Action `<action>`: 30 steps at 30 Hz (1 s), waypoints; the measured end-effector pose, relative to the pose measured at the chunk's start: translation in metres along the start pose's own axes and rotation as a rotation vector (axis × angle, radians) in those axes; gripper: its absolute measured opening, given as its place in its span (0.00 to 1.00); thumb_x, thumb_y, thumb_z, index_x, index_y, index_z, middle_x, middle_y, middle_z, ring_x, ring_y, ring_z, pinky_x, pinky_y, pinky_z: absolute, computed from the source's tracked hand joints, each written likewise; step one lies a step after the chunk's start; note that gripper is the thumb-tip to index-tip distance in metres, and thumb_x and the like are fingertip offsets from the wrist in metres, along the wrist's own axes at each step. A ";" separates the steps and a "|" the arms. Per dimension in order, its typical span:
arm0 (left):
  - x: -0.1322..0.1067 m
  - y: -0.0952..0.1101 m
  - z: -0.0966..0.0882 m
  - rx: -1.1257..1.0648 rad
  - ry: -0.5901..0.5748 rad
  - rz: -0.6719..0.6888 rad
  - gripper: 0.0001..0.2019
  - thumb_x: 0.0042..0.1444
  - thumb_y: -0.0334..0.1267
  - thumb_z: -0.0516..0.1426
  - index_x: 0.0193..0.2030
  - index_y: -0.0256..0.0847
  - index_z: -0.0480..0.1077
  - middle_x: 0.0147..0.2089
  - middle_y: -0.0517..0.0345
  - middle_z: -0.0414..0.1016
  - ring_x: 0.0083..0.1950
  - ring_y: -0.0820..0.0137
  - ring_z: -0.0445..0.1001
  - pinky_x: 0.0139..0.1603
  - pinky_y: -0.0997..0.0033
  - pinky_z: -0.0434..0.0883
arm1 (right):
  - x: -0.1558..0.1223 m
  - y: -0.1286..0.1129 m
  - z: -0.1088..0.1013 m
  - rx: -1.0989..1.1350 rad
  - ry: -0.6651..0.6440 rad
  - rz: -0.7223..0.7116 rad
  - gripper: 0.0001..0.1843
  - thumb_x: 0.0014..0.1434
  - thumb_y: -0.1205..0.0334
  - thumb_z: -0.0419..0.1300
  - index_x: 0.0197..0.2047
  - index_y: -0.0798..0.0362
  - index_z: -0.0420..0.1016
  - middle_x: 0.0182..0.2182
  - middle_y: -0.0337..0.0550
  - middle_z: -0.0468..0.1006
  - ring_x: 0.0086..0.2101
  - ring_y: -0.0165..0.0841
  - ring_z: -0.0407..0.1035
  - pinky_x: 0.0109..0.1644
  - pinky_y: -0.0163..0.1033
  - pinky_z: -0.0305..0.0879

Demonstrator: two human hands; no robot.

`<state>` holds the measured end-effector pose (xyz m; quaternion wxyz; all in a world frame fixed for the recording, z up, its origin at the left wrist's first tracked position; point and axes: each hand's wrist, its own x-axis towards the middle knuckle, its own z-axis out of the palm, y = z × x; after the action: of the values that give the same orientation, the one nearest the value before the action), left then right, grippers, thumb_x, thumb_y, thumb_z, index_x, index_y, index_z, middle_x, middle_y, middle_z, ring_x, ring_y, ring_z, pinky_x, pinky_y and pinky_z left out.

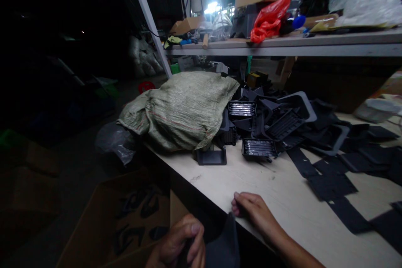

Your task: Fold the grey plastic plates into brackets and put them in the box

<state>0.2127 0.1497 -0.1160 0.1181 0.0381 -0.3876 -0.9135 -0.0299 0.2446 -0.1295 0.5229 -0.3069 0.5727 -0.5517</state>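
Note:
At the bottom of the view my left hand (180,245) is closed around a dark plastic part (223,245), whose flat, tapering piece shows to the right of the fingers, below the table edge. My right hand (251,207) is over the front edge of the table (216,186), just above the part's upper tip. Its fingers are curled together; whether anything sits between them is hidden. Beyond the hands lie a ribbed black plastic part (259,148) and a small black tray-like part (212,157).
A woven sack (191,106) slumps on the table beside a heap of black plastic parts (282,123). Flat black pieces (333,182) spread rightward. An open carton (83,222) with several dark parts stands below left. A shelf (282,49) with a red bag (271,16) crosses the back.

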 end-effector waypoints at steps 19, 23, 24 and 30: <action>-0.020 0.132 -0.072 1.066 0.851 -0.014 0.31 0.53 0.62 0.65 0.54 0.41 0.77 0.54 0.43 0.83 0.55 0.51 0.81 0.57 0.58 0.74 | 0.086 -0.018 -0.034 -0.939 0.475 -0.254 0.28 0.69 0.53 0.52 0.68 0.54 0.70 0.46 0.53 0.83 0.44 0.46 0.79 0.46 0.43 0.68; 0.056 0.106 -0.065 0.659 0.805 0.223 0.28 0.49 0.60 0.70 0.45 0.37 0.75 0.38 0.44 0.84 0.35 0.57 0.83 0.43 0.60 0.76 | 0.049 0.005 -0.055 -0.827 0.482 -0.320 0.27 0.68 0.45 0.52 0.60 0.54 0.75 0.29 0.42 0.80 0.28 0.40 0.74 0.34 0.40 0.66; 0.075 0.103 -0.070 0.608 0.809 0.258 0.29 0.49 0.61 0.70 0.44 0.37 0.74 0.36 0.45 0.83 0.32 0.58 0.82 0.40 0.60 0.77 | 0.042 0.011 -0.058 -0.791 0.499 -0.342 0.27 0.68 0.43 0.53 0.58 0.54 0.76 0.26 0.40 0.77 0.26 0.39 0.72 0.33 0.39 0.65; 0.174 0.149 -0.122 0.547 1.079 0.502 0.23 0.68 0.60 0.55 0.42 0.38 0.70 0.33 0.57 0.75 0.32 0.70 0.76 0.38 0.65 0.76 | 0.028 0.021 -0.059 -0.671 0.554 -0.420 0.26 0.67 0.42 0.55 0.55 0.54 0.78 0.24 0.39 0.76 0.21 0.35 0.67 0.28 0.38 0.63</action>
<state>0.0916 -0.0785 -0.0905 0.4915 0.4281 -0.4895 -0.5792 -0.0875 0.2410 -0.1662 0.1002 -0.4093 0.7623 -0.4912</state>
